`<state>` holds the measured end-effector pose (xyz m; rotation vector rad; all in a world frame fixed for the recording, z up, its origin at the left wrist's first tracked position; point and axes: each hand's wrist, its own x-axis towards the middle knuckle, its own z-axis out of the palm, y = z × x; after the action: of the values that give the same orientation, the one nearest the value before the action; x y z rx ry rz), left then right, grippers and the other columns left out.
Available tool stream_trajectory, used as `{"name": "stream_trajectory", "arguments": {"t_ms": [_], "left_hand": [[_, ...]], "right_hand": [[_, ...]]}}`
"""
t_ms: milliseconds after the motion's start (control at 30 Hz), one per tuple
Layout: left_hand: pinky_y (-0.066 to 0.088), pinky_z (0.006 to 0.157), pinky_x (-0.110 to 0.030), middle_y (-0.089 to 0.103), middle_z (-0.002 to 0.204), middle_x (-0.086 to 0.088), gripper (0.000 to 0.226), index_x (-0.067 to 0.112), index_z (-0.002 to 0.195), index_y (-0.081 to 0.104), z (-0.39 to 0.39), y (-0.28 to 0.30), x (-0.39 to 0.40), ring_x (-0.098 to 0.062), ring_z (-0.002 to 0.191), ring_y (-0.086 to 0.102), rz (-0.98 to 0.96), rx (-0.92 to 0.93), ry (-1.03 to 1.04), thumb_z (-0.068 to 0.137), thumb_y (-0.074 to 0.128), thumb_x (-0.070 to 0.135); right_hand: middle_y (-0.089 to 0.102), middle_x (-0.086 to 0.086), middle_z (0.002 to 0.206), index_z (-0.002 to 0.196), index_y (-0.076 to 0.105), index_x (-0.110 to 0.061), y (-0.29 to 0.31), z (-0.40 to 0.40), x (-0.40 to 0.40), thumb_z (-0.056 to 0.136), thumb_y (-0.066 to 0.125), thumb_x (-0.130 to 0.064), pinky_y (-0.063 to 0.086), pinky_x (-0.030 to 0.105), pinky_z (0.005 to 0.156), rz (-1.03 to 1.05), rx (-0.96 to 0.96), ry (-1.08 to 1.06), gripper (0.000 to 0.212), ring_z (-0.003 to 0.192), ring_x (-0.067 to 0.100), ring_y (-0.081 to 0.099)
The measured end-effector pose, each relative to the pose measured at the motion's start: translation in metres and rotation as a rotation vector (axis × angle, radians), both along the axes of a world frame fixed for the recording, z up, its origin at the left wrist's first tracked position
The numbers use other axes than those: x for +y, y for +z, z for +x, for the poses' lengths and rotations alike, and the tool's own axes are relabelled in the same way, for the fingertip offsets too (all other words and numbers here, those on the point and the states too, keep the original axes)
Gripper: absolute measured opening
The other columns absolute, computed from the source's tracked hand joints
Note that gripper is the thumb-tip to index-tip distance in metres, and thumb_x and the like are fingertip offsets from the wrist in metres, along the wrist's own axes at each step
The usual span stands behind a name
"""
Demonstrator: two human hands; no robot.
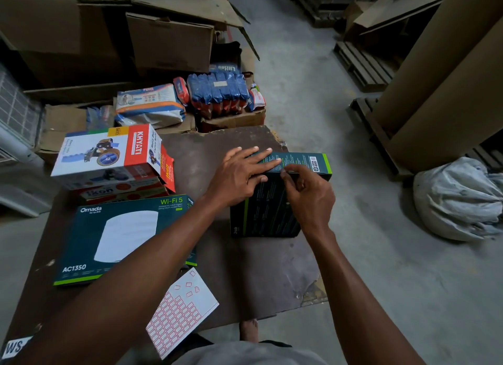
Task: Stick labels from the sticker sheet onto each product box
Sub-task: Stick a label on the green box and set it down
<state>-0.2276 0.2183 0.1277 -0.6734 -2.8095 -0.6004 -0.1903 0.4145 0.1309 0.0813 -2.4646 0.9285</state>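
Dark green cardboard marks the product box point(268, 198) standing on the brown counter point(261, 269), right of centre. The left hand point(239, 174) lies flat along the box's top left edge, fingers straight and pressing down. The right hand point(307, 190) has its fingers curled, thumb and forefinger pinched at the top edge of the box; whether a label sits between them is too small to tell. The sticker sheet point(181, 311) rests at the near edge of the counter, many red-bordered labels on it. To the left lies a flat Omada box point(109, 242), and farther left a white and red Khyati box point(109, 152) sits on an Ikon carton point(122, 191).
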Motion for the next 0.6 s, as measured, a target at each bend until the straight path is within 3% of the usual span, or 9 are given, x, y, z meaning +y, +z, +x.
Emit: {"name": "stream_trajectory", "arguments": {"t_ms": [167,267,400,600], "left_hand": [[0.02,0.12,-0.047,0.036,0.16,0.013,0.054,0.048,0.148,0.04,-0.001,-0.001,0.0,-0.017,0.148,0.032,0.01,-0.002,-0.006,0.099,0.057,0.033],[0.02,0.119,-0.046,0.037,0.159,0.013,0.054,0.048,0.148,0.04,-0.002,0.0,0.0,-0.017,0.148,0.032,0.006,0.004,-0.012,0.099,0.057,0.033],[0.02,0.12,-0.047,0.037,0.159,0.013,0.054,0.046,0.148,0.041,-0.003,-0.001,-0.002,-0.017,0.148,0.033,0.015,0.005,-0.018,0.099,0.058,0.033],[0.021,0.12,-0.047,0.038,0.158,0.014,0.053,0.047,0.147,0.043,-0.003,-0.001,-0.002,-0.016,0.148,0.033,0.028,0.006,-0.006,0.098,0.059,0.034]], "right_hand": [[0.077,-0.006,0.087,0.108,0.076,-0.035,0.001,-0.01,0.016,0.098,0.058,-0.051,0.055,0.033,0.052,0.287,0.065,0.079,0.026,0.068,0.016,0.07],[0.075,-0.006,0.081,0.111,0.076,-0.042,0.009,-0.012,0.024,0.096,0.059,-0.056,0.051,0.031,0.05,0.411,0.033,0.04,0.026,0.062,0.019,0.067],[0.077,0.0,0.092,0.114,0.076,-0.036,0.016,-0.015,0.036,0.09,0.074,-0.042,0.048,0.028,0.057,0.382,0.006,0.049,0.025,0.074,0.025,0.07],[0.069,-0.005,0.084,0.105,0.077,-0.035,0.009,-0.024,0.023,0.092,0.069,-0.046,0.04,0.037,0.067,0.434,0.074,0.203,0.019,0.075,0.019,0.054]]}}
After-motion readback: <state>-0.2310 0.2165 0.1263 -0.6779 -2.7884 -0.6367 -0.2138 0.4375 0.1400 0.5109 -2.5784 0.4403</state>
